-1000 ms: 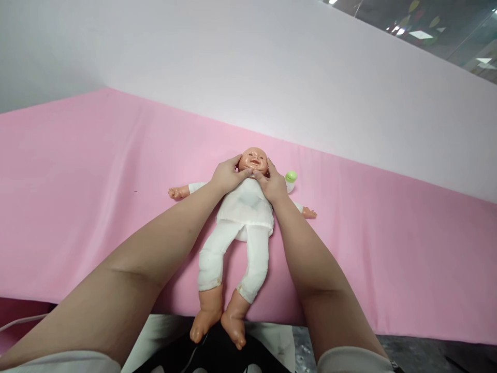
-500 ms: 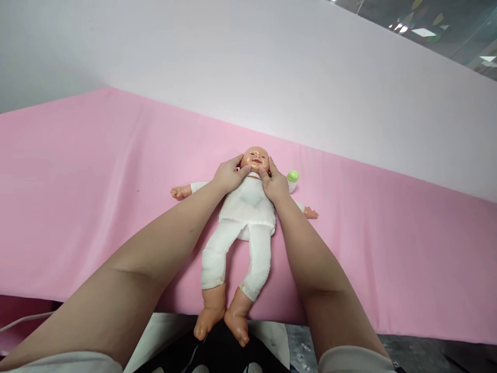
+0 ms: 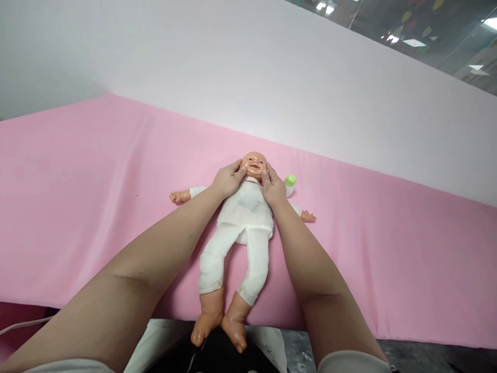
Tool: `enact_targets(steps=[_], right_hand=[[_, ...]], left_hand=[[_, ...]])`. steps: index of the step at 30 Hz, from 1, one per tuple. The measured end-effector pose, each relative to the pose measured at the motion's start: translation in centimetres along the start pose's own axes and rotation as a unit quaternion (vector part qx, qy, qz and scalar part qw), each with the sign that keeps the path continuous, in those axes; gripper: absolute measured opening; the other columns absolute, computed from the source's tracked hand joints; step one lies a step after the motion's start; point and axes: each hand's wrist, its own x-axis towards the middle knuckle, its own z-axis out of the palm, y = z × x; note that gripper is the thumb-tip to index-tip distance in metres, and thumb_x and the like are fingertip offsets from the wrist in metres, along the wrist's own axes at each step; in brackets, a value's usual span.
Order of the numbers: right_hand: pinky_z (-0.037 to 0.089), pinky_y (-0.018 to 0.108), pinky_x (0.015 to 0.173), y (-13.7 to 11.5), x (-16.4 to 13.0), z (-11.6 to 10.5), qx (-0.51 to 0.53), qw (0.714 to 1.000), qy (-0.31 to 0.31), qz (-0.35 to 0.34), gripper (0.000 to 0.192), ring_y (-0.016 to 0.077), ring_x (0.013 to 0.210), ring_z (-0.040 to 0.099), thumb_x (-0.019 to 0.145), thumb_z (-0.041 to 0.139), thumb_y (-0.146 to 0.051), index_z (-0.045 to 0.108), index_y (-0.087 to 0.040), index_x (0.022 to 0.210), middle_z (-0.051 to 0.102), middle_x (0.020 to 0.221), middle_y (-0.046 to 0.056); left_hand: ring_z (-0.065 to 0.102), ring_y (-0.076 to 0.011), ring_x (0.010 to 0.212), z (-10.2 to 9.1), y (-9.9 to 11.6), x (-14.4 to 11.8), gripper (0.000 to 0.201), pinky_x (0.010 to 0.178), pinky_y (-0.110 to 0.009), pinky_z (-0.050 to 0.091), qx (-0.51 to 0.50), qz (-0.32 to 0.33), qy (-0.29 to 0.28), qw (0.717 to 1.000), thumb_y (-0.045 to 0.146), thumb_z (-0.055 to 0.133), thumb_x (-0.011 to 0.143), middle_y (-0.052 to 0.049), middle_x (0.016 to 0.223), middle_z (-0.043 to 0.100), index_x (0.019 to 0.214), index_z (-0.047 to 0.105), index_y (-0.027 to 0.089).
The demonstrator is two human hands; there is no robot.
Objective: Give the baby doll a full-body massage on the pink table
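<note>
Pink cloth [image 3: 77, 207] is covering the table, and a baby doll [image 3: 244, 217] is lying on it face up, head toward the far white wall [image 3: 233, 77], arms spread, bare feet hanging past the near edge. Doll is wearing a white top and white leggings.

Left hand [image 3: 227, 181] is resting against the doll's cheek on its side, fingers [image 3: 236, 167] lying flat along the head; grip is loose, not clenched, pressing rather than grasping. Right hand [image 3: 274, 187] is doing the same on the opposite cheek, fingertips up beside the ear, palm over the shoulder. Both hands are cupping the face between them.

Judgement: the work on the face is under way; torso, arms and legs are lying untouched.

Green-capped bottle [image 3: 289, 182] is standing just beside the right hand, near the doll's shoulder, untouched.
</note>
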Motion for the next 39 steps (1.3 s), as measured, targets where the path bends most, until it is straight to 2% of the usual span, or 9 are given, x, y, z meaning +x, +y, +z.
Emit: enact_targets(steps=[4,6,8,13,20,25,29,35,39], right_hand=[[0.058,0.051,0.111,-0.9,-0.1,-0.3,0.002,0.999,-0.023,0.042,0.086,0.0316,0.126,0.075,0.092,0.07,-0.074,0.051,-0.023,0.16,0.077,0.137,0.015],[0.06,0.05,0.107,-1.1,-0.1,-0.3,0.0,0.998,-0.022,0.058,0.095,0.0319,0.12,0.078,0.084,0.078,-0.076,0.051,-0.022,0.157,0.079,0.131,0.016],[0.06,0.049,0.105,-1.3,-0.1,-0.3,-0.008,0.998,-0.019,0.064,0.093,0.0315,0.119,0.078,0.081,0.08,-0.077,0.054,-0.022,0.152,0.079,0.129,0.016],[0.06,0.047,0.103,-0.9,0.0,-0.1,-0.023,0.998,-0.008,0.052,0.07,0.0298,0.116,0.078,0.09,0.076,-0.069,0.062,-0.024,0.141,0.08,0.125,0.013],[0.057,0.046,0.11,0.3,0.2,0.1,-0.016,1.0,-0.008,0.006,0.057,0.0279,0.122,0.075,0.104,0.062,-0.056,0.059,-0.022,0.15,0.076,0.137,0.013],[0.051,0.048,0.118,1.0,0.3,0.3,0.004,1.0,0.005,-0.009,0.056,0.0302,0.133,0.07,0.108,0.051,-0.059,0.062,-0.023,0.15,0.075,0.141,0.013],[0.048,0.05,0.122,1.2,0.3,0.5,0.021,1.0,0.015,-0.009,0.058,0.0307,0.139,0.066,0.11,0.044,-0.062,0.064,-0.023,0.147,0.073,0.144,0.013],[0.051,0.047,0.119,1.6,0.6,0.6,0.051,0.998,0.026,-0.006,0.057,0.0269,0.135,0.068,0.111,0.039,-0.064,0.066,-0.024,0.141,0.075,0.141,0.011],[0.056,0.047,0.112,1.2,0.5,0.4,0.054,0.998,0.01,0.006,0.057,0.028,0.124,0.074,0.104,0.056,-0.067,0.066,-0.024,0.139,0.079,0.131,0.011]], left_hand=[[0.071,-0.0339,0.13,-0.2,0.5,-0.3,0.078,0.114,-0.042,0.054,-0.013,-0.01,-0.019,1.0,0.066,0.072,0.089,-0.008,0.15,0.07,0.156,0.062,0.025],[0.072,-0.0338,0.128,-0.2,0.6,-0.3,0.084,0.114,-0.042,0.054,-0.016,-0.02,-0.018,1.0,0.063,0.077,0.085,-0.008,0.152,0.068,0.158,0.059,0.025],[0.071,-0.0332,0.129,-0.1,0.4,-0.2,0.086,0.115,-0.042,0.054,-0.021,-0.02,-0.019,0.999,0.061,0.078,0.085,-0.009,0.157,0.065,0.16,0.057,0.024],[0.068,-0.0328,0.135,0.0,0.1,-0.1,0.085,0.117,-0.042,0.052,-0.018,-0.01,-0.016,1.0,0.062,0.071,0.09,-0.011,0.158,0.063,0.162,0.054,0.021],[0.064,-0.0326,0.141,-0.1,0.2,-0.1,0.069,0.121,-0.041,0.047,-0.005,-0.007,-0.011,1.0,0.061,0.06,0.099,-0.006,0.153,0.068,0.157,0.061,0.025],[0.059,-0.0297,0.146,0.1,-0.3,0.2,0.066,0.128,-0.041,0.04,-0.014,-0.015,-0.01,1.0,0.054,0.046,0.108,-0.009,0.16,0.061,0.162,0.055,0.019],[0.063,-0.029,0.143,0.3,-0.5,0.4,0.064,0.127,-0.042,0.041,-0.011,-0.025,-0.003,1.0,0.05,0.041,0.11,-0.012,0.158,0.063,0.162,0.055,0.015],[0.062,-0.0307,0.143,0.1,0.0,0.1,0.064,0.125,-0.042,0.043,-0.033,-0.011,-0.002,0.999,0.057,0.049,0.107,-0.009,0.153,0.068,0.157,0.062,0.019],[0.072,-0.0323,0.126,-0.1,0.5,-0.1,0.067,0.113,-0.041,0.054,-0.039,-0.003,-0.013,0.999,0.062,0.068,0.095,-0.006,0.14,0.076,0.152,0.066,0.026]])
